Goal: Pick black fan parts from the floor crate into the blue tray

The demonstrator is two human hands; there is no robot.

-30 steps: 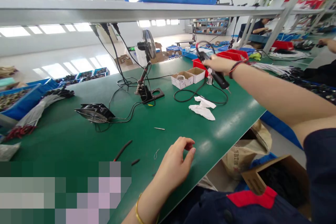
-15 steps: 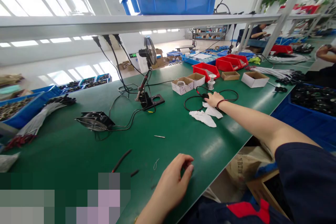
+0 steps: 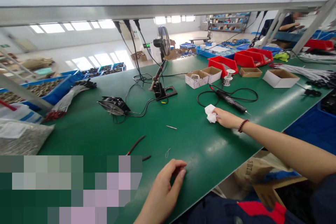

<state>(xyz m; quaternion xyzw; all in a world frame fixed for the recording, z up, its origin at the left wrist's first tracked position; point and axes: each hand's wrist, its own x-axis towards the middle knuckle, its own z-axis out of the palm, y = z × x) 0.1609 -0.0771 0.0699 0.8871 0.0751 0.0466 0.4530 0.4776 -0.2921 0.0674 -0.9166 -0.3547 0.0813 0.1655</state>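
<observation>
"Scanning our green workbench (image 3: 86, 136) under the steel shelf (image 3: 157, 3), what do we have?"

"Red bins (image 3: 223, 63) at the far side, cardboard trays (image 3: 199, 78), a soldering station (image 3: 161, 89) and a small fan (image 3: 114, 106)."

"And the black corded iron (image 3: 229, 100)?"

"Lying on the mat, out of our grip, just beyond our right hand (image 3: 227, 118)."

"What's that hand doing?"

"Its fingers (image 3: 216, 112) are pressed together, pinching a white cloth (image 3: 210, 113) down on the bench."

"And our left hand (image 3: 164, 187)?"

"Half-curled beside a thin wire loop (image 3: 168, 152). Whether it pinches anything, we can't tell."
</observation>
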